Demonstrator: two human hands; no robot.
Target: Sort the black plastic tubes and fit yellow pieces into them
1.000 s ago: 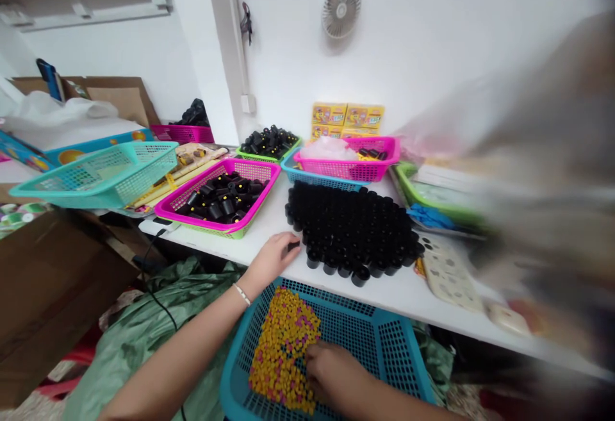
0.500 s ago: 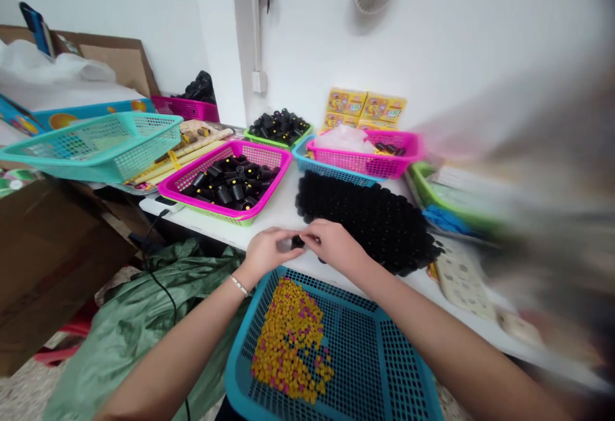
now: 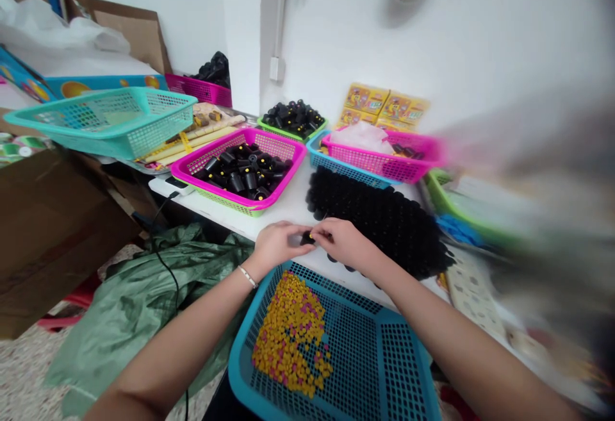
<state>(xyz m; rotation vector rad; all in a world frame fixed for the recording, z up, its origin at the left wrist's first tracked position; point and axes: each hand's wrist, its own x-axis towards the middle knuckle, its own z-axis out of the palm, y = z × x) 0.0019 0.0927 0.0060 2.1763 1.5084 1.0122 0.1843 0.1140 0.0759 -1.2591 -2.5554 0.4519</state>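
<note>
Over the front of the white table, my left hand [image 3: 279, 245] is closed round a small black plastic cap [image 3: 306, 238]. My right hand [image 3: 343, 239] pinches at the cap's right side, where a tiny yellow piece [image 3: 312, 236] shows at its end. Just beyond my right hand stands a dense block of black caps [image 3: 384, 219] in rows. Below my wrists lies a teal basket [image 3: 355, 338] with many small yellow and pink pieces [image 3: 288, 331] heaped on its left side.
A pink basket [image 3: 283, 193] holds black caps with yellow dots. Behind it stands a green basket [image 3: 317, 131] of similar caps. Stacked pink and blue baskets [image 3: 408, 165] sit at the back, a turquoise basket [image 3: 158, 116] at left. Green sheeting [image 3: 125, 318] lies on the floor.
My view has shifted slightly, so the table things appear further right. Both hands stay together at the cap, and the yellow piece now shows on it.
</note>
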